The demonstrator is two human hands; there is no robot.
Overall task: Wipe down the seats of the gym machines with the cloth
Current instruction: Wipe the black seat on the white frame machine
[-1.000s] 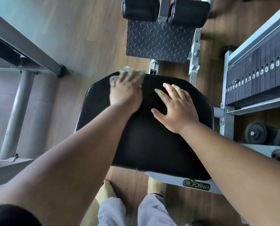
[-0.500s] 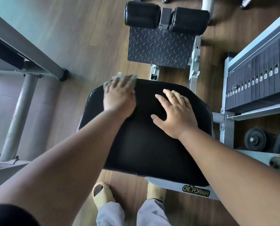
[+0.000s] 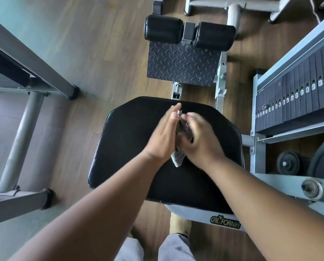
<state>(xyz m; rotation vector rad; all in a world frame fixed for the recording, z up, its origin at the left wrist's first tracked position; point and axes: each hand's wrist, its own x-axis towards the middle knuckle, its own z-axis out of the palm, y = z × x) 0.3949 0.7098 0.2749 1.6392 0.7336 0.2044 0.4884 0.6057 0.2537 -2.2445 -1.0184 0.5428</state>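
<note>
The black padded seat (image 3: pixel 131 147) of a gym machine fills the middle of the view. Over its centre, both my hands meet with the grey cloth (image 3: pixel 178 159) bunched between them. My left hand (image 3: pixel 164 137) has straight fingers and lies flat against the cloth's left side. My right hand (image 3: pixel 200 137) is blurred, with its fingers curled round the cloth from the right. One end of the cloth hangs out below the hands. Most of the cloth is hidden between the palms.
Beyond the seat are a checker-plate footplate (image 3: pixel 183 66) and two black roller pads (image 3: pixel 165 32). A weight stack (image 3: pixel 296 95) and plates (image 3: pixel 289 162) stand on the right. Grey frame legs (image 3: pixel 21 132) of another machine stand on the left, on wooden floor.
My left hand left the seat's far left corner with the cloth and came to the centre. My right hand lifted off the seat and closed on the cloth.
</note>
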